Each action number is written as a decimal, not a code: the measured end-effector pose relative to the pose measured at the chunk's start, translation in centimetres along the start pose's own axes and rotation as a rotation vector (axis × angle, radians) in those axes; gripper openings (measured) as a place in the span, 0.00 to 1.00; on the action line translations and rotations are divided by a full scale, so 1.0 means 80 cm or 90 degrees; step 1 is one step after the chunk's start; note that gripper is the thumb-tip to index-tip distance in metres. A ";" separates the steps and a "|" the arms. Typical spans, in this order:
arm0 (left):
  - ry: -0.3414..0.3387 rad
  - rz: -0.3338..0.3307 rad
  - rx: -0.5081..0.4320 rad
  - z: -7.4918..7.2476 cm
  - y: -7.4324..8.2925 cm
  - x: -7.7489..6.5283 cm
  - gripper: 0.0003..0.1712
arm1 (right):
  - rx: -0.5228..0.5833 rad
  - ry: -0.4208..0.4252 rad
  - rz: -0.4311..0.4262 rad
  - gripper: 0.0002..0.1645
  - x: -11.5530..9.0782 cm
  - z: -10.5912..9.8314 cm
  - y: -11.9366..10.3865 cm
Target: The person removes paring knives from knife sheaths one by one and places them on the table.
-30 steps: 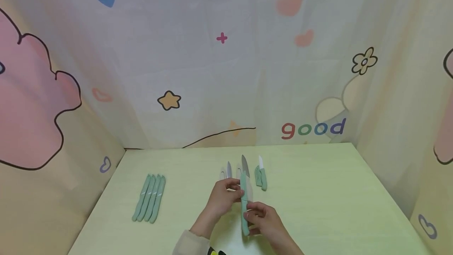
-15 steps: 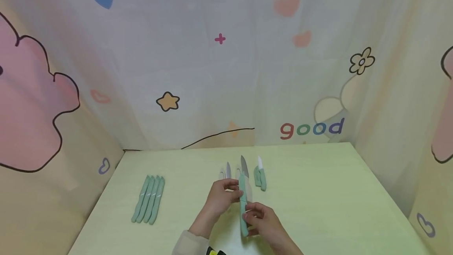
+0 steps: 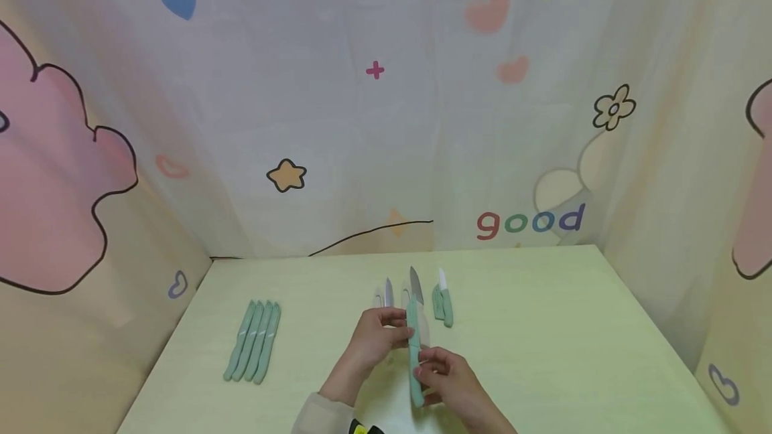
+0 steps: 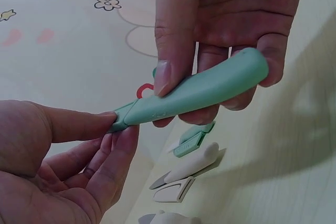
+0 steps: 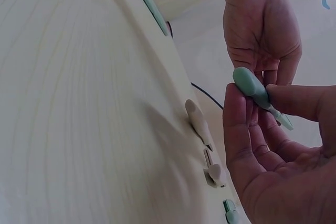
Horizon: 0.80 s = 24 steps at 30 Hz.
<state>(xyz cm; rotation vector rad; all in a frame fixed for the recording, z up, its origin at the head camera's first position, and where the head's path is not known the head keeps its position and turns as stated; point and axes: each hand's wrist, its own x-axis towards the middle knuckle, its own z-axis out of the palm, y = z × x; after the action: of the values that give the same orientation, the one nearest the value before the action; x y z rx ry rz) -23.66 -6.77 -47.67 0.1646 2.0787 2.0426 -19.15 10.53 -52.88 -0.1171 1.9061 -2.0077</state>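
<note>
A green-handled knife (image 3: 414, 360) is held upright over the middle of the table. Its blade is hidden inside a matching green sheath (image 3: 412, 317). Fingers and thumb of my left hand (image 3: 375, 339) pinch the sheath. Lower down, my right hand (image 3: 451, 382) grips the handle between thumb and fingers. The left wrist view shows the handle (image 4: 205, 93) meeting the sheath right at the left fingertips. Behind the hands lie a pale-handled knife (image 3: 416, 285) with its blade bare and another bare blade (image 3: 389, 292), its handle hidden by my left hand.
To the right of these lies a small green knife (image 3: 447, 307) with a white blade, beside its green sheath (image 3: 437, 303). Several green sheathed knives (image 3: 248, 343) lie side by side at the left. Pale sheaths (image 4: 170, 191) lie by the pale knives. A patterned curtain (image 3: 338, 106) surrounds the table.
Both hands keep the same hold on the knife and sheath. The whole head view has shifted slightly; the things on the table have not moved.
</note>
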 end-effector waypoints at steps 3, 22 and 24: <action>-0.003 -0.004 -0.004 -0.001 -0.001 0.000 0.19 | 0.002 -0.005 0.004 0.21 0.000 0.000 0.001; 0.009 0.000 -0.017 0.003 0.000 -0.002 0.18 | 0.013 -0.004 -0.002 0.21 0.001 0.002 0.006; 0.010 0.001 -0.016 0.003 0.000 -0.002 0.18 | 0.015 -0.007 0.001 0.21 0.002 0.002 0.006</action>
<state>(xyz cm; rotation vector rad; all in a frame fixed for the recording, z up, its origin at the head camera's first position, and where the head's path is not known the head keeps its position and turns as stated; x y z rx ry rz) -23.43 -6.60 -47.64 0.1454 2.0615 2.0764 -19.15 10.30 -53.40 -0.1208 1.8755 -2.0236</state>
